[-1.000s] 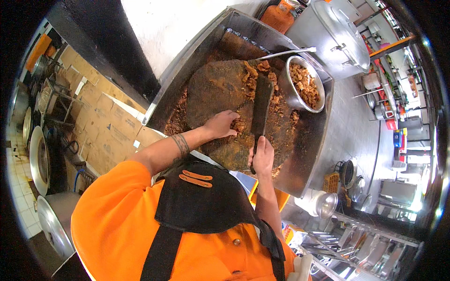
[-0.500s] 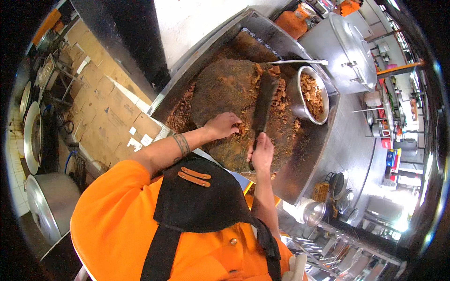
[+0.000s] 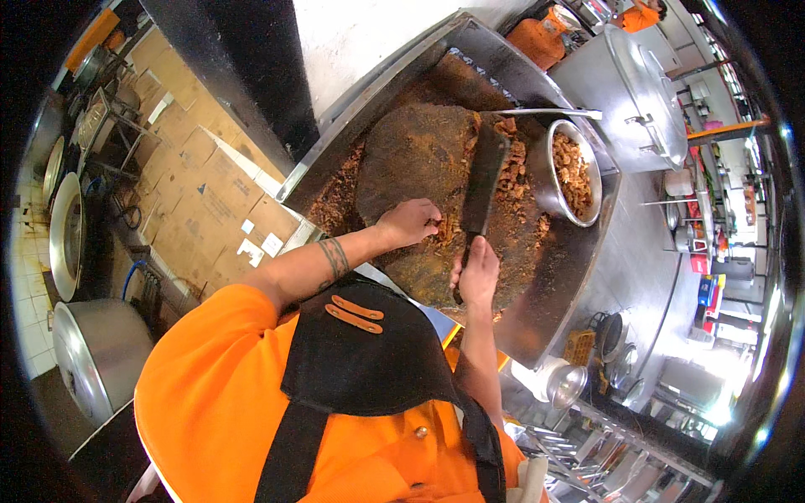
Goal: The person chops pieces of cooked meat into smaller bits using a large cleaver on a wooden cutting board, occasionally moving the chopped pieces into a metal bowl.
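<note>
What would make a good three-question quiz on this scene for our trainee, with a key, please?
1. Short answer: what lies closest to the fingertips of the left hand?
2. Multiple choice: the right hand grips
A. a ladle
B. a cleaver
C. a sponge
3. True or false: in the picture, the steel bowl of chopped food stands to the right of the cleaver.

Key
1. Small brown pieces on the dark chopping block.
2. B.
3. True.
</note>
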Demonstrator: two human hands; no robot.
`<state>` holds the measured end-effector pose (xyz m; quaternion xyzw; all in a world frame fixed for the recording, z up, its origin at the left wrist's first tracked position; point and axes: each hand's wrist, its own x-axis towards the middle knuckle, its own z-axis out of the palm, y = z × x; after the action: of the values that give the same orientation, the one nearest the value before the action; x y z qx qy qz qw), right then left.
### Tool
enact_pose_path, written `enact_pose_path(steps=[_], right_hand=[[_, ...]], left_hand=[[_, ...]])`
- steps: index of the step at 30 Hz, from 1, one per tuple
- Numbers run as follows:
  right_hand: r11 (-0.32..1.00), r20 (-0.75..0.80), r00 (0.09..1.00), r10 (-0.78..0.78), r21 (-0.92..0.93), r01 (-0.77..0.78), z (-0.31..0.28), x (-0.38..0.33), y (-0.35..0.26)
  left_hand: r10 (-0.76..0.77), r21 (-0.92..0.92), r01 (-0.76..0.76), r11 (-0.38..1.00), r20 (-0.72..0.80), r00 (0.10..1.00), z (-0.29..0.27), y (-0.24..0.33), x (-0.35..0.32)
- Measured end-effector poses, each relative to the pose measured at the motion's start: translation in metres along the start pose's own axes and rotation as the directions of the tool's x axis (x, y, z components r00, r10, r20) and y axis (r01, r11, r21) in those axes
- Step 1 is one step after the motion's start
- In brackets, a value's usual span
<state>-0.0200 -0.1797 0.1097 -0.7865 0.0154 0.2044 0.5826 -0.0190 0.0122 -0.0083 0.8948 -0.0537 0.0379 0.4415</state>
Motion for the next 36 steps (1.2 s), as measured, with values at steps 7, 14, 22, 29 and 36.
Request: enact_pose_path(steps=[7,14,22,29,36], right_hand=[[0.972,0.054,0.972,0.229,-0.075,-0.224,0.011,0.019,0.054],[0.958,-0.035,0.978,0.207,0.211,-0.195,-0.034,-0.024,0.047],[0.644,0.009,0.869,0.494,0.668,-0.373,-0.084,-0.072,0.124],[0.558,0.030,0.859,0.510,0.749,-0.358,-0.078,-0.074,0.118],[0.669,-0.034,0.900,0.435,0.682,-0.297,-0.070,-0.073,0.119]], left_hand=[[-0.042,0.049,0.041,0.998,0.013,0.999,-0.002,0.005,0.002],[0.041,0.173,-0.024,0.985,-0.093,0.995,-0.008,0.020,-0.011],[0.046,0.002,-0.046,0.999,0.105,0.993,0.052,0.027,0.057],[0.255,0.321,-0.254,0.913,0.037,0.966,0.032,0.066,0.166],[0.058,0.441,-0.092,0.893,0.090,0.994,0.028,0.031,0.228]])
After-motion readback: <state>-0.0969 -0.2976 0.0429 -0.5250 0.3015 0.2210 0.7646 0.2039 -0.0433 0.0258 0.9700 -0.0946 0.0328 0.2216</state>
